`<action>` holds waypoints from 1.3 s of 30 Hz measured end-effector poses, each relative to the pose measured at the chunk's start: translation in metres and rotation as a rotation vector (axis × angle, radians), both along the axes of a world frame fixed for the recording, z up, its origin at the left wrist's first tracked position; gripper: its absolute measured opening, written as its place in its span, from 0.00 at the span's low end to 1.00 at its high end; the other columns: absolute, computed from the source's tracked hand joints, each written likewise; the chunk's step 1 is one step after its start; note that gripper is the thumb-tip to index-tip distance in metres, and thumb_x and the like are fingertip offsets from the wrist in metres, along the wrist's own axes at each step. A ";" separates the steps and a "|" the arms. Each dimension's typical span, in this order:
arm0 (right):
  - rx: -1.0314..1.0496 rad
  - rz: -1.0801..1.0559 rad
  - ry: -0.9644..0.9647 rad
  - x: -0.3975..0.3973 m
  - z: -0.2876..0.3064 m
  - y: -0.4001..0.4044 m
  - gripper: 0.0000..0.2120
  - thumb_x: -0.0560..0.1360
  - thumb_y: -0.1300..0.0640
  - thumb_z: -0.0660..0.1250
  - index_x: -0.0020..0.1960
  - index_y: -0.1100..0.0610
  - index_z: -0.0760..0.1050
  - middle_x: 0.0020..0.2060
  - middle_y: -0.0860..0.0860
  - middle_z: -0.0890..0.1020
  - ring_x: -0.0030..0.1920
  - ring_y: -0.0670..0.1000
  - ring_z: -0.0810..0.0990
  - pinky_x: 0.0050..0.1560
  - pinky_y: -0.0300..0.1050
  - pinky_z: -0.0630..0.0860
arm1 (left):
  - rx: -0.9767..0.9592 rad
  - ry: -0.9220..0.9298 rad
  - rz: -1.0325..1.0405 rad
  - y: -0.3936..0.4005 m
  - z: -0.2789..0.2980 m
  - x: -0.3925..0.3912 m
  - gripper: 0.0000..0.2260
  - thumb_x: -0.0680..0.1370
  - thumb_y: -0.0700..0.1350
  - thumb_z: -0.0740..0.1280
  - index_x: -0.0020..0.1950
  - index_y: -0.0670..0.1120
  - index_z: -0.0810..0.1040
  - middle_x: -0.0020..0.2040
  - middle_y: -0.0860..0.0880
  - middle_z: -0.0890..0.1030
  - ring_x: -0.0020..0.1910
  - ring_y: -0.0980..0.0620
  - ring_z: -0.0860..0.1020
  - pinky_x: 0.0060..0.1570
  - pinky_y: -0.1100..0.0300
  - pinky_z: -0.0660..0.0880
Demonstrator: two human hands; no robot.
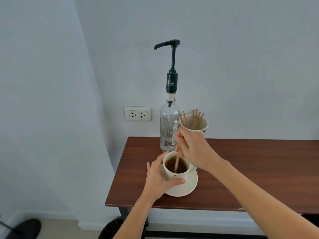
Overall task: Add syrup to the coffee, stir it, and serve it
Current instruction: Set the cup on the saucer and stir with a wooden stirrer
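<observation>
1. One cream cup (175, 175) sits on a matching saucer (187, 187) near the left front of the brown bench (250, 169); it holds dark coffee (181, 165) almost to the rim.
2. A thin wooden stir stick (177, 161) stands tilted in the coffee, its lower end under the surface.
3. My right hand (195, 150) is closed on the upper part of the stick, fingers pinched around it; motion blur smears the fingertips, so I cannot tell exactly how they sit.
4. My left hand (159, 178) wraps the left side of the cup, thumb pressed across its front, fingers curled behind the far rim.
5. The cup's handle points right and is mostly hidden behind my right wrist. A small printed mark on the cup's front is too small to read.
6. Just behind the cup stands a clear glass syrup bottle (168, 128) with a tall black pump (170, 49), its spout aimed left. Only a shallow layer of clear liquid shows at the bottom.
7. Beside the bottle, touching or nearly so, a paper cup (201, 125) holds several more wooden sticks (196, 118) leaning against its inner wall; my right hand covers its lower part.
8. A double wall socket (137, 113) sits left of the bottle, above bench height.
9. A dark object (25, 228) on the floor at lower left is cut off by the edge; I cannot tell what it is.
</observation>
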State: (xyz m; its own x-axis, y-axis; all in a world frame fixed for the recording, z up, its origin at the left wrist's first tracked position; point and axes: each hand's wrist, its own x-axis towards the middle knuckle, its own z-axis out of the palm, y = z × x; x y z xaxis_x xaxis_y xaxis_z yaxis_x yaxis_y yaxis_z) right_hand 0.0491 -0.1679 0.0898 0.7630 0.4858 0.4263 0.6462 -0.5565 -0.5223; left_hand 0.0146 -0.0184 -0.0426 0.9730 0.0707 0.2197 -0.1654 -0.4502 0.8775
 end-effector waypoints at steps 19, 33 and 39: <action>0.028 0.003 -0.010 0.004 -0.002 0.001 0.09 0.82 0.61 0.58 0.43 0.57 0.69 0.32 0.52 0.83 0.31 0.45 0.82 0.38 0.47 0.81 | 0.023 -0.004 -0.007 -0.001 0.001 -0.001 0.39 0.58 0.67 0.79 0.66 0.70 0.67 0.64 0.71 0.74 0.67 0.69 0.68 0.77 0.38 0.45; -0.077 -0.042 0.046 0.015 0.004 -0.005 0.06 0.82 0.64 0.58 0.46 0.59 0.68 0.36 0.58 0.82 0.32 0.44 0.78 0.41 0.52 0.82 | -0.012 0.000 -0.003 -0.001 0.006 -0.003 0.39 0.58 0.66 0.79 0.67 0.65 0.70 0.64 0.69 0.75 0.68 0.66 0.69 0.77 0.38 0.45; 0.031 0.000 0.027 0.013 0.002 -0.003 0.09 0.82 0.62 0.58 0.44 0.61 0.70 0.35 0.55 0.84 0.33 0.49 0.84 0.39 0.47 0.82 | -0.015 -0.003 -0.005 -0.002 0.008 -0.005 0.39 0.58 0.66 0.79 0.67 0.64 0.70 0.64 0.67 0.76 0.69 0.63 0.70 0.77 0.36 0.47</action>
